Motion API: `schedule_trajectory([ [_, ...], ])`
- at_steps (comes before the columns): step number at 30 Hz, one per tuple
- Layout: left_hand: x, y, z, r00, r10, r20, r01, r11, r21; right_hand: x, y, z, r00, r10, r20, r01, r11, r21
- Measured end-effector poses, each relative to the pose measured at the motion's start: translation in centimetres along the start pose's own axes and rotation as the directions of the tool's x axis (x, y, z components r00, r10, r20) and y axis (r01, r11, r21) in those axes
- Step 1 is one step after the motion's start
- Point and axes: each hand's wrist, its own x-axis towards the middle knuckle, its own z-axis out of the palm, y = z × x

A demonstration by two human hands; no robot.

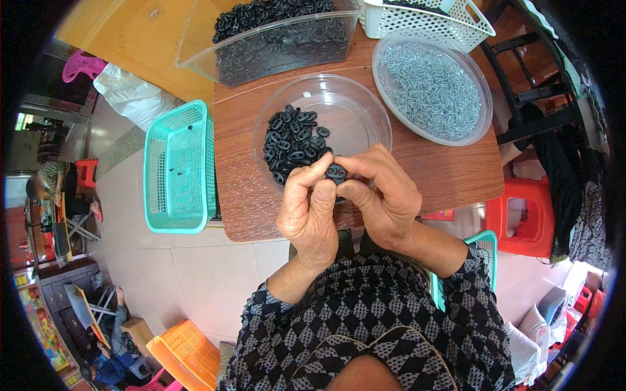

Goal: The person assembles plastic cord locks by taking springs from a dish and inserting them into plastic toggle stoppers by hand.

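Note:
A small black oval plastic piece with two holes is pinched between my two hands over the near edge of a round clear bowl. My left hand grips its left side with thumb and forefinger. On its right side, the thumb and forefinger of my right hand close on it too. Reddish marks show at the holes. Inside the bowl, a pile of similar black pieces lies mostly to the left, partly behind my left fingers. Small silvery metal pins or screws fill a round translucent tub at the right.
A clear box of black pieces and a white perforated basket stand at the back of the wooden table. Left of it is a turquoise basket; at the right, a red stool. Other people sit far left.

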Motion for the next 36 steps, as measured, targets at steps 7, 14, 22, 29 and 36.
schedule_trajectory([
  [7, 0.1, 0.3, -0.1, 0.999, -0.042, 0.014, 0.043, 0.996, -0.08, -0.3, 0.0, 0.0, 1.0, 0.02, 0.01, -0.02, 1.0, 0.018],
  [14, -0.2, -0.3, 0.2, 0.998, 0.05, -0.038, -0.048, 0.998, 0.052, -0.5, 0.4, 0.1, 0.999, -0.03, 0.013, 0.03, 1.0, 0.004],
  [22, -0.1, -0.9, 0.6, 0.983, 0.183, -0.027, -0.178, 0.974, 0.14, -0.4, 0.5, 0.4, 0.992, -0.125, -0.029, 0.125, 0.992, -0.022],
  [29, -0.3, -1.3, 0.9, 0.97, 0.241, -0.042, -0.23, 0.956, 0.18, -0.7, 0.6, 0.4, 0.986, -0.164, -0.04, 0.163, 0.986, -0.022],
  [36, -0.2, 0.2, -0.6, 0.956, 0.244, 0.162, -0.287, 0.895, 0.343, -1.9, 0.3, -1.1, 0.998, -0.059, 0.035, 0.059, 0.998, -0.002],
])
